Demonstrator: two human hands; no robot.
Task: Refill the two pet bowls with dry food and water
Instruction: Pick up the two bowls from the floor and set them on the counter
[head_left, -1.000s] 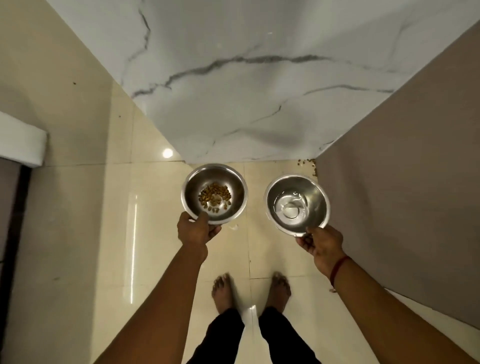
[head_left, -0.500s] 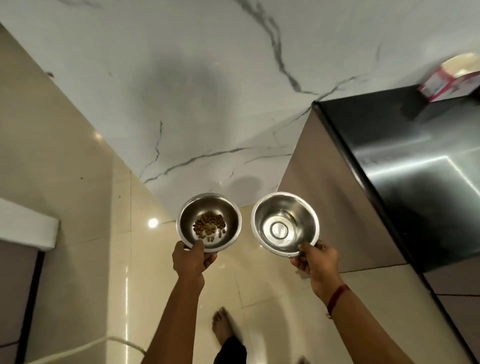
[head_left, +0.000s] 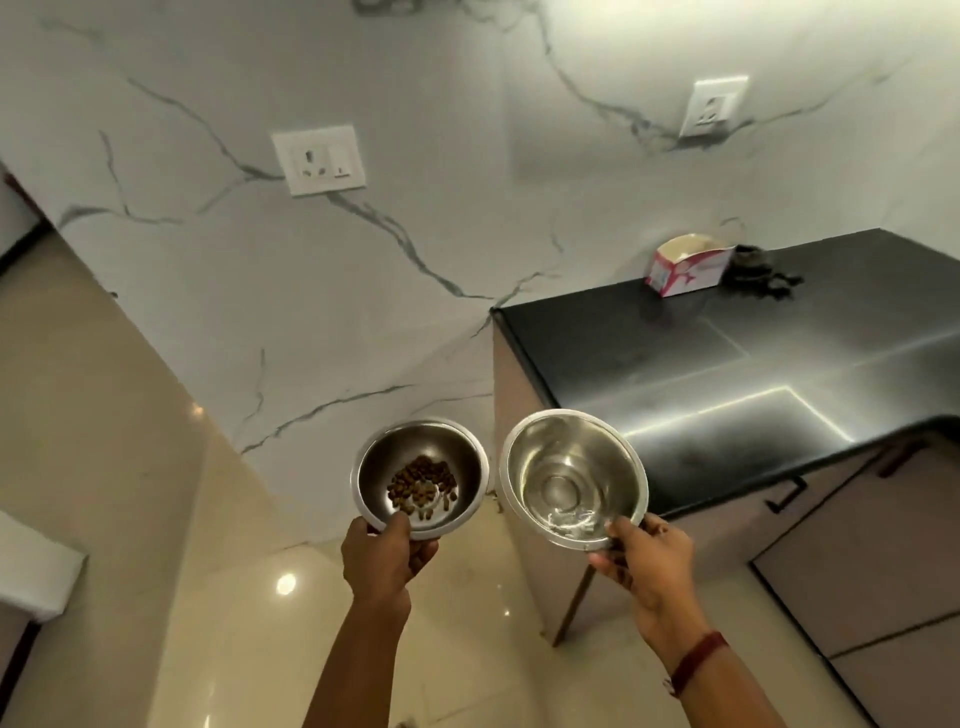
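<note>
A person stands at the end of a kitchen run with a steel pet bowl in each hand, both carried at about the same height in front of the body. The left hand (head_left: 387, 564) pinches the near rim of the food bowl (head_left: 421, 480), thumb over the lip and fingers curled beneath; a small heap of kibble (head_left: 423, 486) lies in its bottom. The right hand (head_left: 644, 556) grips the near rim of the water bowl (head_left: 574, 478) the same way, thumb on the inside edge. That bowl tips a little towards the holder, and a thin puddle of water (head_left: 569, 519) has gathered at its near side, just ahead of the thumb.

The two bowls sit side by side, rims close but apart. Ahead of the right hand and to its right lies the black counter (head_left: 727, 364), bare on its near part; a pink-and-white carton (head_left: 688, 270) stands far beyond it at the wall. A wall socket (head_left: 319, 158) is high above the left hand.

The step in hand appears to be carrying both bowls to a surface for refilling. Done well, it means levelling the right bowl so the leftover water stays in, keeping the rims from knocking, and setting each bowl flat on the bare counter before letting go. A one-edge pinch on smooth steel can slip, so an unhurried set-down seems wise.
</note>
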